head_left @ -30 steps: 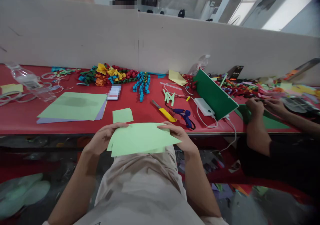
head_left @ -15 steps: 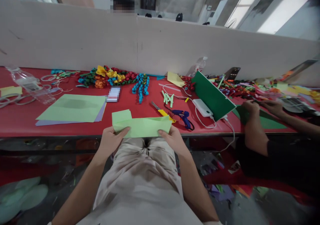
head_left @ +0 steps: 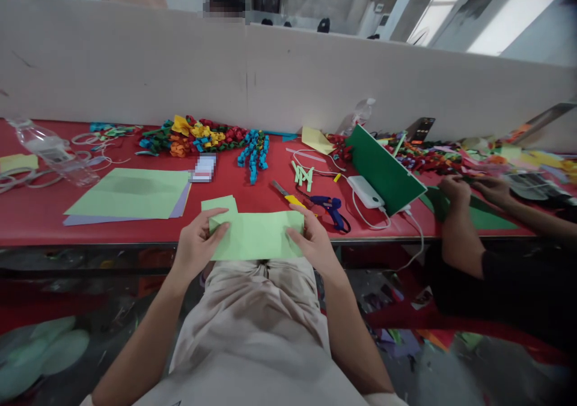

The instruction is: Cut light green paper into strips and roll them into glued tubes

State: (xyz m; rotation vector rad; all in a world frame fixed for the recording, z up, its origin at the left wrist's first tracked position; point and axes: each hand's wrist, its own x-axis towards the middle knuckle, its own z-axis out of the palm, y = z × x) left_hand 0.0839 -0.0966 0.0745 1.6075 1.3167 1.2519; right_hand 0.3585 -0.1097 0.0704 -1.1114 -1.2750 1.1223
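"Sheet (head_left: 259,234) and both hands have moved up toward the table (head_left: 256,198) since a second ago, and the sheet now shows as a narrower rectangle."

"What's left of it?"

"Well out, a bottle (head_left: 54,152); nearer, a stack (head_left: 128,194), its right edge close to the left hand (head_left: 198,234)."

"How's that hand gripping?"

"Pinching the sheet's left edge, thumb on the near face. Off the far-left corner lies a card (head_left: 220,203), partly hidden."

"Room behind?"

"Red tabletop shows from the sheet's far edge back to a blue chain (head_left: 253,156). The near edge is over the lap (head_left: 261,292)."

"And right?"

"Tighter. The right hand (head_left: 315,240) pinches the right edge, thumb likewise in front. Just beyond that corner is a cutter (head_left: 291,198), handle partly covered, then a glue gun (head_left: 331,209). Farther right of the sheet: a power bank (head_left: 366,192), a tilted board (head_left: 385,168) and, well apart, another person's hands (head_left: 455,189)."
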